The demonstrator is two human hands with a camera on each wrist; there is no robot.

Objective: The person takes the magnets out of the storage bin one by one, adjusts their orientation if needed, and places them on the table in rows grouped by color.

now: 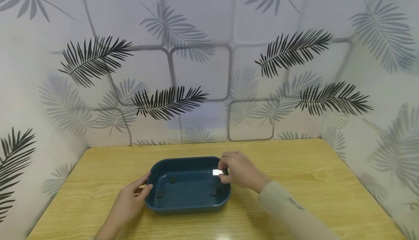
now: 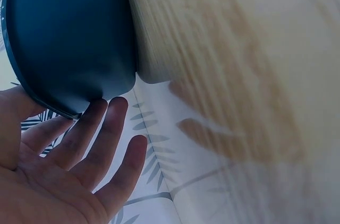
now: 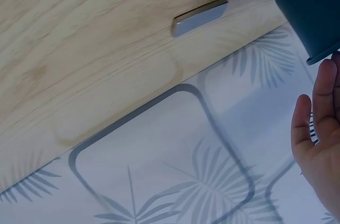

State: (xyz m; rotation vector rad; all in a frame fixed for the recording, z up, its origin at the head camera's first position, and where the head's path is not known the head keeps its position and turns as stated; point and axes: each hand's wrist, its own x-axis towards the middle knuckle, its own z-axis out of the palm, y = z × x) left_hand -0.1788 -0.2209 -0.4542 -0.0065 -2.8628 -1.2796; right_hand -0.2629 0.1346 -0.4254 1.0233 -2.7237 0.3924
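A dark blue rounded tray (image 1: 188,209) stands on the wooden table, several dark round spots showing on its floor. At its left end my left hand (image 1: 127,200) grips the rim, the thumb over the edge and fingers against the outer wall (image 2: 69,27). My right hand (image 1: 240,171) is over the right end of the tray. Between its thumb and forefinger sits a small, bright white rectangular piece (image 1: 217,172); its exact kind is unclear. In the right wrist view the other fingers (image 3: 323,88) are by the tray rim, while thumb and forefinger are out of sight.
A thin silver-grey block (image 3: 201,17) lies on the table in the right wrist view; I cannot find it in the head view. Behind the table (image 1: 288,156) stands a leaf-patterned backdrop (image 1: 209,69), which also rises at both sides.
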